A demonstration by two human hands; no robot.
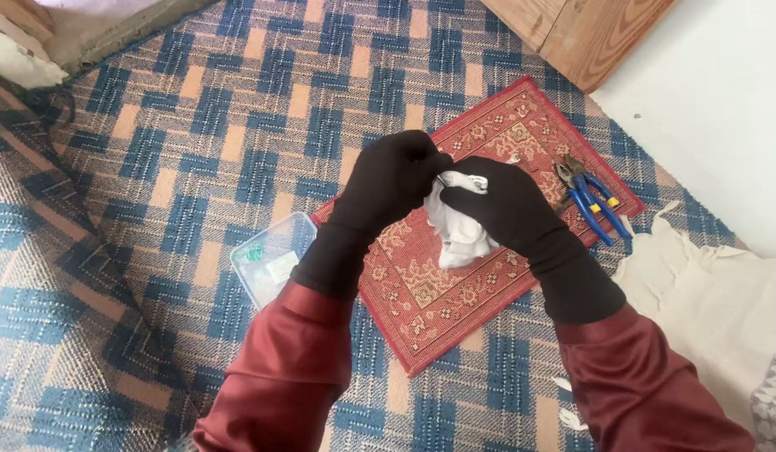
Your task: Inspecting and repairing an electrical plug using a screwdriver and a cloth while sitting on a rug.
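Blue, white and tan woven carpet (195, 167) covers the floor, and a small red patterned mat (421, 293) lies on it at an angle. Both hands are raised above the mat, in dark gloves that run up over the wrists, with shiny maroon sleeves (287, 377) below them.

A crumpled white cloth (461, 234) is held between the hands, over the middle of the mat. The left hand (396, 180) is curled nearly closed, its fingertips pinching the cloth's top edge. The right hand (501, 205) is closed around the cloth's right side, thumb pressed on the upper part, while the rest of the cloth hangs loose beneath the two hands. A small pale or metallic bit shows where the fingertips meet, too small to make out.

Blue-handled pliers (590, 197) lie on the mat's far right corner, well apart from the hands. A clear plastic box (271, 255) with small green and white items inside sits on the carpet, just beside the mat's left edge, under the left forearm. Cream fabric (706, 293) lies at the right, next to a white wall (714, 92) and wooden boards (580, 33).
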